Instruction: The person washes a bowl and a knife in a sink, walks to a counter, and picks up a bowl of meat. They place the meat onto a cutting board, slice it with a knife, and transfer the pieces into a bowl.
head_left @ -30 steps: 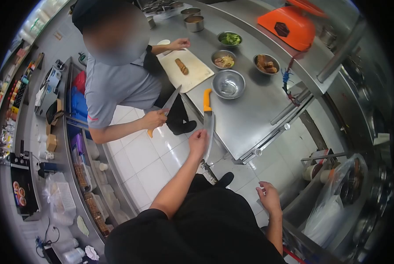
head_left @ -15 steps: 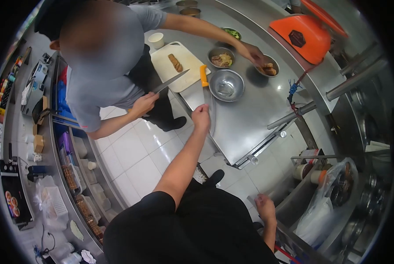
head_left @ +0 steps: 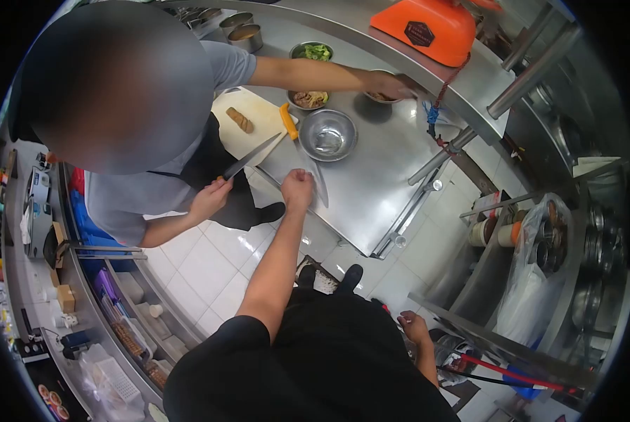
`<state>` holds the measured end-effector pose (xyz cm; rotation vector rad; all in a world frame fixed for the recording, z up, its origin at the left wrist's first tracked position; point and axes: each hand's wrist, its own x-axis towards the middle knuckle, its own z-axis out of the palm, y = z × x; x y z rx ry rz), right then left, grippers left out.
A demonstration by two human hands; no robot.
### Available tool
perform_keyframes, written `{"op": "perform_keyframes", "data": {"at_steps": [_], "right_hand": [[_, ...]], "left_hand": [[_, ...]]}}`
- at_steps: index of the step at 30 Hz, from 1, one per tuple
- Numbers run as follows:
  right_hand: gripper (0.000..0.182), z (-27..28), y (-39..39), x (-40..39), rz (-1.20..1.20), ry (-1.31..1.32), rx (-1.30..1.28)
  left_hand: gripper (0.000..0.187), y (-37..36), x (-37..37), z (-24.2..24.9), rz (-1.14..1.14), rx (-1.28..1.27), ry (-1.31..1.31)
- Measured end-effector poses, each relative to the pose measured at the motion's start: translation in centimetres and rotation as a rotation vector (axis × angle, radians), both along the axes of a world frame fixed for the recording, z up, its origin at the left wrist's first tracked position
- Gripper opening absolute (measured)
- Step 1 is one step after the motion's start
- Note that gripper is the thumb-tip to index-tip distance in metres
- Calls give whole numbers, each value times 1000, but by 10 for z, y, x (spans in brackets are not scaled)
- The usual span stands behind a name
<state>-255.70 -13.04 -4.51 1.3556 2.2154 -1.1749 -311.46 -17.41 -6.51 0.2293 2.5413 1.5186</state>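
My left hand, a closed fist, hovers at the near edge of the steel table, next to the blade of an orange-handled knife. Whatever the fist may hold is hidden. A metal bowl sits just beyond the knife. Low at my side is my right hand, its fingers curled in; I cannot make out if anything is in them. Across the corner, a co-worker grips another knife in one hand and stretches the other over a bowl.
On a white cutting board lies a brown, log-shaped food piece. Bowls of green vegetables and mixed food stand at the back. An orange scale is on the raised shelf. Racks line my right.
My view has turned, so the table scene appears farther left. The co-worker's outstretched hand has shifted toward the far side of its bowl. My left fist stays near the knife blade.
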Motion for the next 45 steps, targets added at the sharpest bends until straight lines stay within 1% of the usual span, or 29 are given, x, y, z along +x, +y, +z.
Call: {"op": "perform_keyframes", "data": {"at_steps": [1, 2, 4, 6, 8, 10, 11, 12, 14, 15, 16, 17, 18, 20, 21, 22, 23, 25, 28, 29, 30, 32, 34, 36, 37, 38, 40, 42, 45], "right_hand": [[35, -26, -5, 18, 2, 25, -17], [36, -41, -12, 28, 0, 49, -33], [33, -61, -27, 47, -166, -33, -184], [32, -80, -48, 68, -378, -75, -340], [35, -107, -68, 91, -633, -73, -499], [39, -133, -77, 106, -615, -216, -608], [41, -146, -82, 110, -609, -284, -662], [40, -161, -89, 110, -596, -277, -614], [34, -165, -89, 94, -581, -168, -589], [34, -163, -85, 82, -567, -114, -575], [34, -183, -79, 77, -316, -41, -410], [33, -177, -72, 60, -217, -20, -347], [33, -172, -64, 44, -121, 1, -277], [31, -144, -50, 9, -234, 32, -330], [30, -148, -47, -1, -291, 93, -347], [29, -152, -46, -10, -348, 157, -367], [30, -137, -45, -23, -383, 154, -343], [35, -97, -50, -45, -449, 143, -301], [30, -110, -58, -40, -416, 80, -312], [28, -121, -62, -33, -408, 63, -321], [29, -130, -66, -23, -307, 61, -270], [30, -178, -83, 11, -161, 28, -195], [32, -224, -104, 42, -131, -59, -180], [33, -213, -122, 44, -289, -122, -273], [36, -172, -137, 40, -431, -128, -358], [39, -150, -148, 40, -574, -131, -444], [39, -137, -163, 45, -664, -132, -485], [39, -137, -175, 50, -720, -123, -513], [38, -138, -186, 51, -738, -102, -518]], "left_hand": [[20, -6, 4, -1, -30, -23, 58], [21, -14, 9, -7, -65, 48, 70], [22, -34, 27, -18, -145, 192, 88], [24, -66, 67, 35, -242, 66, 160], [26, -104, 91, 30, -406, -30, 60], [27, -143, 112, 12, -531, -183, 3], [29, -167, 118, -21, -591, -234, 12], [32, -193, 120, -59, -651, -285, 22], [35, -245, 125, -102, -668, -459, -103], [37, -296, 117, -200, -782, -561, 46], [39, -330, 112, -253, -880, -654, 211], [40, -338, 114, -234, -735, -704, -388], [42, -340, 116, -196, -468, -838, -870], [43, -349, 124, -164, -360, -754, -1004], [43, -352, 124, -158, -302, -711, -1066], [43, -360, 118, -175, -496, -638, -891], [43, -373, 108, -206, -681, -562, -711], [43, -378, 96, -211, -756, -478, -583], [43, -343, 97, -181, -460, -395, -761], [43, -345, 89, -190, -604, -396, -654], [42, -345, 82, -200, -746, -396, -545], [41, -319, 90, -168, -446, -385, -828], [41, -323, 78, -188, -761, -428, -587], [39, -325, 74, -201, -938, -485, -430], [39, -326, 72, -208, -1018, -508, -342], [38, -327, 69, -216, -1104, -554, -269], [42, -323, 63, -233, -1330, -700, -102], [42, -327, 67, -234, -1286, -696, -278], [41, -315, 58, -234, -1405, -752, -308]]}}
